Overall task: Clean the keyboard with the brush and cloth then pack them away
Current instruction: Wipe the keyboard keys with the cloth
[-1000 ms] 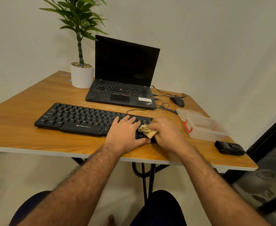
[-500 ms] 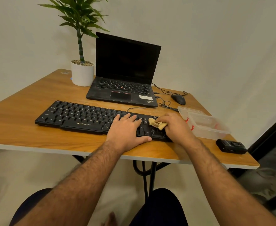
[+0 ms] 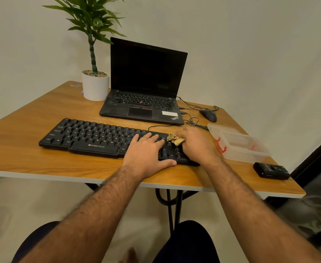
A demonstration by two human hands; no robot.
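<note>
Cloth (image 3: 175,139) moved rearward on keyboard (image 3: 91,136), nearer clear box (image 3: 245,147).

Keyboard (image 3: 91,137) before laptop (image 3: 144,92); plant (image 3: 95,80) left of laptop; box (image 3: 239,145) right of keyboard.

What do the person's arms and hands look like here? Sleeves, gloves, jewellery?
Both forearms are bare and hairy, with no sleeves in view. The left hand and right hand wear no gloves; no rings, watch or wristband show. Dark trousers cover the knees below.
</note>
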